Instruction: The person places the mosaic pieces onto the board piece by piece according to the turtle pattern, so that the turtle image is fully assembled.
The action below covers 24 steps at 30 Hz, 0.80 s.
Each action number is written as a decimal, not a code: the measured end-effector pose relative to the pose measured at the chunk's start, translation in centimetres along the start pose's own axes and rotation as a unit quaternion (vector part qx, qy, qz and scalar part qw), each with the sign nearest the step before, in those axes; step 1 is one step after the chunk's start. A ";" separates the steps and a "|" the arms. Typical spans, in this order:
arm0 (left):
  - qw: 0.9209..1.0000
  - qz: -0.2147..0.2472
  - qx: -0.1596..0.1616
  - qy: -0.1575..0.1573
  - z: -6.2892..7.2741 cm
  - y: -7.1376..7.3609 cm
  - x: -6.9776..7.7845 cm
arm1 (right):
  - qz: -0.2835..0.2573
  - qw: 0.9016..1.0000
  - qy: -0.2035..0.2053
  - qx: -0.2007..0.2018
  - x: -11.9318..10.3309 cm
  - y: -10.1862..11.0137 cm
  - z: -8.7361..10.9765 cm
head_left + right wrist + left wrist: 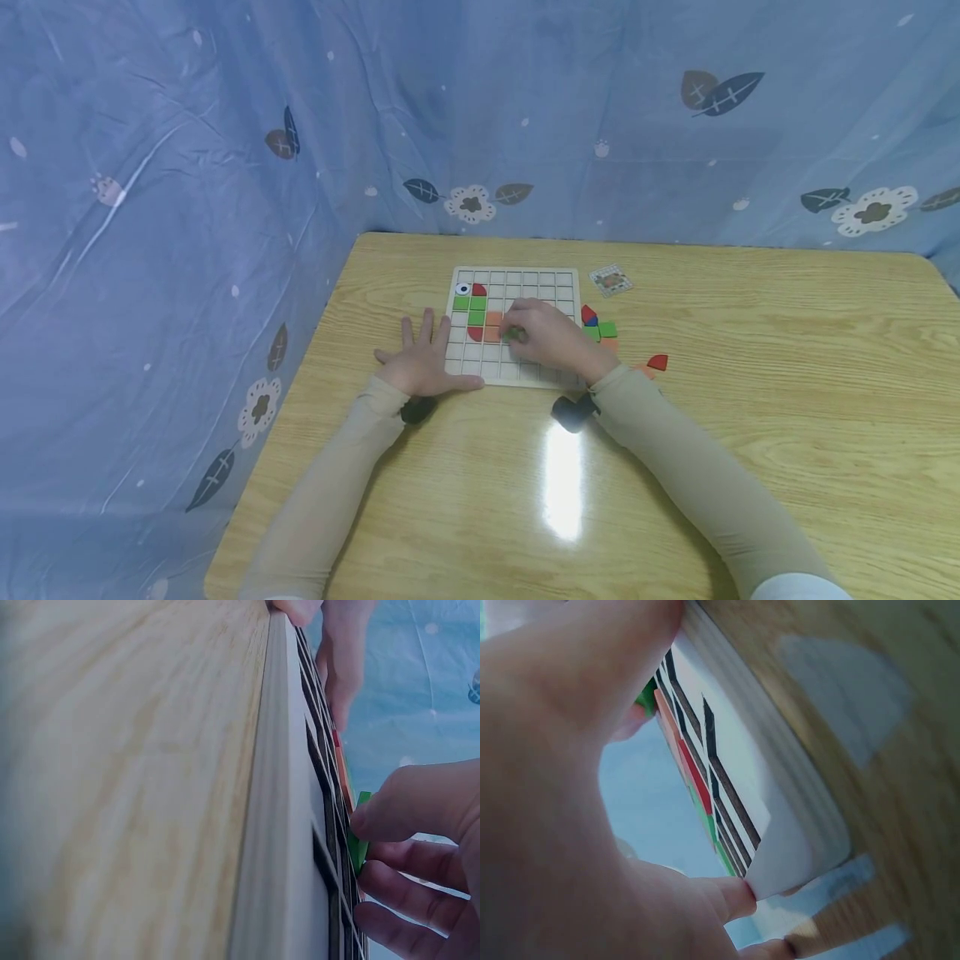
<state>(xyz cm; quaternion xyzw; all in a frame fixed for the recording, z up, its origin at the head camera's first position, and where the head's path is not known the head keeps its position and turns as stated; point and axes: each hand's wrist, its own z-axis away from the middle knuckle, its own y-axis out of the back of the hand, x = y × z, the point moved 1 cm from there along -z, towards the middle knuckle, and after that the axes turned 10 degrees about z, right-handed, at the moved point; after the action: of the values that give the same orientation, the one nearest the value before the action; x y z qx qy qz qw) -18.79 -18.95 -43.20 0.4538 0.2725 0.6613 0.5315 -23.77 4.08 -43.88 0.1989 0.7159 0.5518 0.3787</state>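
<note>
A white grid board [465,367] lies on the table. Tiles sit in its left part: a round eye tile [463,289], red curved pieces [475,333], green squares [477,317] and orange squares [492,318]. My right hand [551,333] pinches a green tile [358,838] between thumb and fingers, right at the grid, beside the orange squares. With fingers spread, my left hand [423,362] rests at the board's lower left corner. In the left wrist view, a fingertip [739,896] touches the board's edge. The right hand covers part of the grid in the head view.
Right of the board lie loose tiles: a red piece [588,314], a blue one [591,321], green squares [607,330], an orange one [609,343] and a red curved one [657,362]. A small picture card [611,280] lies behind them. Blue curtain [562,125] hangs beyond the table [787,375].
</note>
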 end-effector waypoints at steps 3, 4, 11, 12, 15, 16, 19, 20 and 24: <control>1.000 -0.004 0.001 0.000 0.0 0.0 0.0 | 0.003 1.000 0.006 -0.001 0.0 0.0 0.1; 1.000 -0.006 0.001 0.000 0.0 0.0 0.0 | 0.006 1.000 0.009 -0.002 0.0 0.0 0.1; 1.000 -0.008 -0.001 0.002 0.1 0.0 0.1 | 0.010 1.000 0.027 0.000 0.3 0.0 0.1; 1.000 -0.007 -0.001 0.002 0.1 0.0 0.1 | 0.007 1.000 0.027 0.001 0.3 0.0 0.1; 1.000 -0.006 -0.002 0.002 0.1 0.0 0.0 | -0.006 1.000 0.018 0.006 0.6 0.2 0.3; 1.000 -0.005 -0.003 0.002 0.1 0.0 0.1 | -0.010 1.000 0.013 0.010 0.7 0.4 0.4; 1.000 -0.003 -0.001 0.001 0.1 0.1 0.1 | -0.022 0.999 -0.002 0.026 1.1 1.2 0.9; 1.000 -0.002 0.000 0.000 0.1 0.1 0.1 | -0.022 0.999 -0.004 0.031 1.3 1.5 1.0; 1.000 0.001 0.002 -0.001 0.1 0.2 0.1 | -0.018 0.999 -0.016 0.036 2.3 2.6 1.9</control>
<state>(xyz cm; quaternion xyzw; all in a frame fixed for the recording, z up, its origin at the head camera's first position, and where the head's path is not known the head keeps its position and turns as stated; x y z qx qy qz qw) -18.76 -18.92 -42.95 0.4556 0.2724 0.6611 0.5303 -24.09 7.70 -42.41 0.2082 0.7324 0.5158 0.3926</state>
